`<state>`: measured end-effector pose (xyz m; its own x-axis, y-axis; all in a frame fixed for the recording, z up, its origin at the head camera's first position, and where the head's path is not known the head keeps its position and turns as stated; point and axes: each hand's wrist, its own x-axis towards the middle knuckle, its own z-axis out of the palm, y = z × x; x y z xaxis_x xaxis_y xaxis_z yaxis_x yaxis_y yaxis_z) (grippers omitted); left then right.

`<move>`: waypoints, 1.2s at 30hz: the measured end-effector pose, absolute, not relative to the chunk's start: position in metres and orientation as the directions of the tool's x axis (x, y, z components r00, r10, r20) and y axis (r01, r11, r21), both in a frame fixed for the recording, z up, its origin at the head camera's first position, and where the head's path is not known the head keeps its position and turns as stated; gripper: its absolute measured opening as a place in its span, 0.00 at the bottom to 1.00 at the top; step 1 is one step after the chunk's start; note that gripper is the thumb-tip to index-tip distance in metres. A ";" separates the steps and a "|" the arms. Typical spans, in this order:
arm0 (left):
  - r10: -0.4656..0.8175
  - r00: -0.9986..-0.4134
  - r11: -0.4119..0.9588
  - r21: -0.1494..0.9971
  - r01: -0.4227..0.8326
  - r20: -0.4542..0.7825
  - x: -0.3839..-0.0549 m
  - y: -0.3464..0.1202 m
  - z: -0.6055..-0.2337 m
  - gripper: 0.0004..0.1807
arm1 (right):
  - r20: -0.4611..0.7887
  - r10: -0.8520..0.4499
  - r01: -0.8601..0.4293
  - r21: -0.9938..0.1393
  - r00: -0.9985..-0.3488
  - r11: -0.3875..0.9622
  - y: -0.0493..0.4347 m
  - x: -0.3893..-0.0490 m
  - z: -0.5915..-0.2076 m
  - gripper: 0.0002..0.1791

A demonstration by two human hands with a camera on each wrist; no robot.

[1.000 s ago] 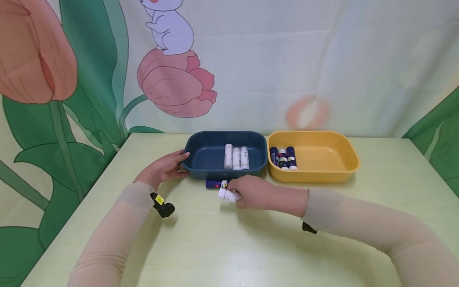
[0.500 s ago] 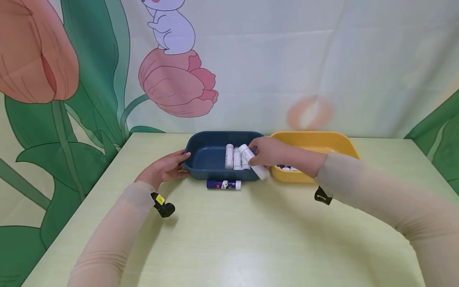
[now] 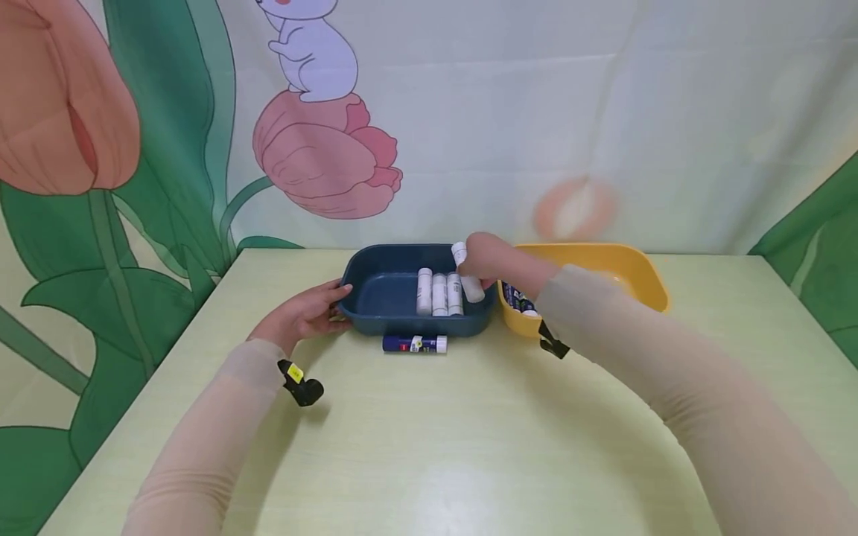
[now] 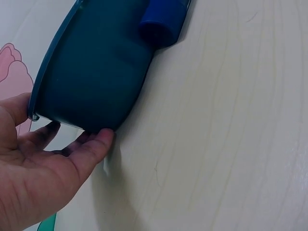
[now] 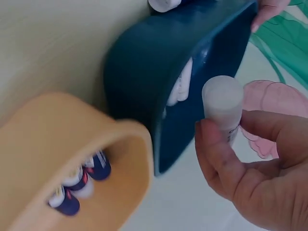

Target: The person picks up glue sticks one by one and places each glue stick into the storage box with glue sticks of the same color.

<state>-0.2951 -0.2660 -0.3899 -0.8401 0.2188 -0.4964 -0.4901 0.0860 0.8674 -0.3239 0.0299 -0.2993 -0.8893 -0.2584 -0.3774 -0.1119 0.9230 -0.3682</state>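
Between the thumb and fingers of my right hand (image 3: pixel 494 257) is a white glue stick (image 3: pixel 472 289), tilted over the right end of the blue bin (image 3: pixel 395 326). In the right wrist view, the end of this glue stick (image 5: pixel 222 96) points toward the camera. Inside the bin, white glue sticks (image 3: pixel 439 295) lie side by side. My left hand (image 3: pixel 304 314) grips the bin's left end. The left wrist view shows its thumb at the rim and its fingers (image 4: pixel 98 144) against the lower outside wall. A navy glue stick (image 3: pixel 414 344) with a white end lies along the bin's front.
Right beside the blue bin stands a yellow bin (image 3: pixel 650 286), partly behind my right arm. Navy glue sticks (image 3: pixel 516 299) lie at its left end. Behind the table (image 3: pixel 402 432) hangs a printed cloth (image 3: pixel 469 149) with tulips and a white animal.
My right hand has carried the white glue stick from the table in front up and over the blue bin's right end. The left hand keeps its hold on the bin.
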 end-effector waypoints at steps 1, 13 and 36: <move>0.219 -0.840 0.088 0.868 -0.489 -0.496 -0.295 -0.266 -0.390 0.34 | -0.382 -0.250 -0.110 -0.352 -0.890 0.930 0.027 -0.327 -0.303 0.23; 0.228 -0.839 0.070 0.868 -0.492 -0.494 -0.295 -0.266 -0.392 0.34 | -0.330 -0.294 -0.325 0.039 -0.897 0.945 0.005 -0.344 -0.353 0.18; 0.215 -0.844 0.064 0.869 -0.491 -0.492 -0.294 -0.266 -0.393 0.34 | -0.474 -0.233 -0.282 0.033 -0.849 0.959 -0.006 -0.362 -0.379 0.20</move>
<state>-0.2941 -0.2665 -0.3926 -0.8436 0.2153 -0.4919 -0.4906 0.0635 0.8691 -0.3620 -0.0062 -0.3786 -0.8490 -0.2331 -0.4741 -0.2816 0.9590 0.0329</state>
